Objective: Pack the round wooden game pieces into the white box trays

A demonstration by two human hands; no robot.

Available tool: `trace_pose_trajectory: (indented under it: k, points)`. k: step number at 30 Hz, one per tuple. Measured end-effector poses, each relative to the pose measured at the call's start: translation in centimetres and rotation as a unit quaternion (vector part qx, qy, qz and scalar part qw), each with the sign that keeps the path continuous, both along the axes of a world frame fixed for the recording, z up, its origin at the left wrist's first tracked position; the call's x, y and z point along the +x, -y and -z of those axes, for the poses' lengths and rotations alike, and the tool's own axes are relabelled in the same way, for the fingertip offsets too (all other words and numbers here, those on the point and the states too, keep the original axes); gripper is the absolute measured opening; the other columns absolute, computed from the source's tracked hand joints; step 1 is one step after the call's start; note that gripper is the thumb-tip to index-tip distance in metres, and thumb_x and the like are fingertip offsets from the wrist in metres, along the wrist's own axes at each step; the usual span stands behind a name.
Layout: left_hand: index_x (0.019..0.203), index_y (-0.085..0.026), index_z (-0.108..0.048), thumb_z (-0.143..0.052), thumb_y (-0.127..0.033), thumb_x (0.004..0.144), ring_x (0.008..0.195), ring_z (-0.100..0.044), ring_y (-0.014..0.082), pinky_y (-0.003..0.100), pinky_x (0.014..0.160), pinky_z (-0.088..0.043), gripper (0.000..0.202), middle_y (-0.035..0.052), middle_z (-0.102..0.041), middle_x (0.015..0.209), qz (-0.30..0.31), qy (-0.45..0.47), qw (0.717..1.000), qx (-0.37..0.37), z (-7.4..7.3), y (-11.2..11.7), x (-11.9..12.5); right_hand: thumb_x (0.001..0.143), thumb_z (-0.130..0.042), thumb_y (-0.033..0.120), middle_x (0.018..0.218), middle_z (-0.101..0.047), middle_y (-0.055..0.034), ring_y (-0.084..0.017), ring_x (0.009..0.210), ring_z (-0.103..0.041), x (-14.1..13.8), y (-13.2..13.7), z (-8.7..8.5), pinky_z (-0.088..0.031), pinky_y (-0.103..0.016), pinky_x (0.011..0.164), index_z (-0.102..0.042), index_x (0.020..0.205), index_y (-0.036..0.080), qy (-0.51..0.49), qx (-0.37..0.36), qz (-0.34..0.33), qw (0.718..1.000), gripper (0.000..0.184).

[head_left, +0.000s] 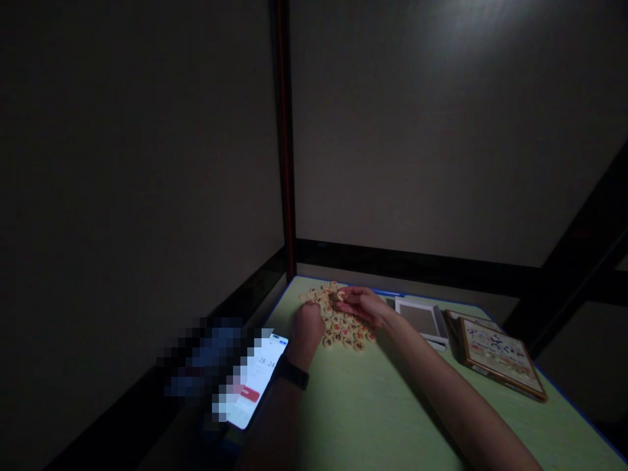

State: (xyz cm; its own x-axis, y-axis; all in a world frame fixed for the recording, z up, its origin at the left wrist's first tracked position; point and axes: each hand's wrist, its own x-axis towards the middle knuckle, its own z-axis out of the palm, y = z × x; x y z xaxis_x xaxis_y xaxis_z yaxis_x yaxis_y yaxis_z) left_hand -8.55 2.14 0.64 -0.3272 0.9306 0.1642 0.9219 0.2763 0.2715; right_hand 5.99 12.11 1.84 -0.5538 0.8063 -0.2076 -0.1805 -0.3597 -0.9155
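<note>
Round, pale xiangqi pieces (343,330) with red and dark characters lie spread over the far part of the green table. My right hand (364,305) is above them, its fingers closed around one xiangqi piece (341,296). At the left edge of the spread, my left hand (308,323) rests low among the pieces with its fingers curled in. Whatever those fingers hold, if anything, is hidden behind the back of the hand. A dark band (293,375) is on my left wrist.
A lit phone (262,376) showing a timer is beside my left forearm. Right of the pieces sits an open white box (420,318). Farther right lies a wooden-edged case (500,356) with printed writing. Walls meet behind the green table (363,412).
</note>
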Motion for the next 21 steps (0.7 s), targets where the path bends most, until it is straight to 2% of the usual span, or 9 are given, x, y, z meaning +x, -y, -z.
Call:
trace_pose_trajectory:
  k: [4, 11, 15, 18, 21]
  points:
    - [0.108, -0.011, -0.074, -0.047, -0.004, 0.088, 0.102, -0.070, 0.0203, 0.024, 0.089, -0.051, 0.034, 0.0169, -0.073, 0.108, -0.011, 0.006, 1.000, -0.026, -0.5, 0.3, 0.5, 0.081, -0.058, -0.009, 0.077, -0.072, -0.0053, -0.015, 0.068, -0.074, 0.2, 0.1, -0.2, -0.065, -0.023, 0.071, -0.067, 0.085, 0.010, 0.004, -0.002, -0.005, 1.000, 0.021]
    - [0.103, -0.010, -0.074, -0.047, -0.011, 0.090, 0.096, -0.070, 0.0250, 0.030, 0.082, -0.054, 0.030, 0.0189, -0.073, 0.103, -0.004, 0.012, 0.999, -0.036, -0.4, 0.5, 0.7, 0.081, -0.059, -0.009, 0.078, -0.073, -0.0059, -0.015, 0.070, -0.075, 0.4, 0.3, -0.6, -0.064, -0.023, 0.072, -0.068, 0.083, 0.011, 0.006, 0.000, -0.010, 1.000, 0.022]
    - [0.101, -0.010, -0.074, -0.049, -0.014, 0.090, 0.102, -0.066, 0.0279, 0.034, 0.085, -0.052, 0.028, 0.0197, -0.070, 0.105, -0.015, -0.022, 1.000, 0.006, -0.7, 0.8, 0.8, 0.082, -0.059, -0.008, 0.080, -0.074, -0.0075, -0.015, 0.069, -0.075, 0.5, 0.3, -0.7, -0.063, -0.022, 0.069, -0.068, 0.083, 0.011, 0.011, 0.001, -0.016, 1.000, 0.021]
    - [0.108, -0.010, -0.070, -0.047, -0.013, 0.091, 0.109, -0.061, 0.0287, 0.035, 0.086, -0.051, 0.029, 0.0204, -0.064, 0.114, -0.038, -0.038, 0.998, 0.042, -0.8, 1.1, 0.9, 0.082, -0.059, -0.007, 0.079, -0.075, -0.0077, -0.014, 0.068, -0.074, 0.5, 0.4, -0.8, -0.061, -0.018, 0.063, -0.068, 0.084, 0.011, 0.017, 0.000, -0.016, 1.000, 0.020]
    - [0.116, -0.009, -0.065, -0.044, -0.006, 0.090, 0.105, -0.063, 0.0259, 0.032, 0.085, -0.051, 0.033, 0.0201, -0.063, 0.113, -0.037, -0.019, 0.999, 0.021, -0.7, 1.3, 1.0, 0.081, -0.059, -0.007, 0.075, -0.075, -0.0075, -0.013, 0.066, -0.074, 0.5, 0.5, -0.9, -0.059, -0.015, 0.057, -0.069, 0.085, 0.011, 0.024, 0.001, -0.017, 1.000, 0.021]
